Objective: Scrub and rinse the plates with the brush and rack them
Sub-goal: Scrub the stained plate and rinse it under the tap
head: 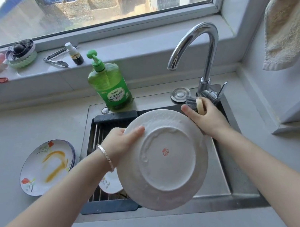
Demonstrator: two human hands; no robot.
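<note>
The green pump bottle of dish soap (110, 87) bears a white label with Chinese characters, too small to read with certainty. A small red stamp (165, 151) marks the underside of the white plate (163, 164), unreadable too.

That plate is held tilted over the sink (219, 172), sudsy underside up. The left hand (120, 142) grips its left rim, thumb pressed on the back, the other fingers hidden behind. The right hand (207, 121) is just past the plate's far edge, near the base of the chrome faucet (202, 44), fingers curled round a dark-bristled brush (192, 102).

A black rack (114, 118) sits in the sink's left part with a flowered plate (110, 184) in it. On the grey counter (6, 151) beside it lies a stack of flowered plates (46, 166), the top one smeared yellow. A window with a tiled sill (42, 72) is behind; a beige towel (293, 33) hangs at the right.
</note>
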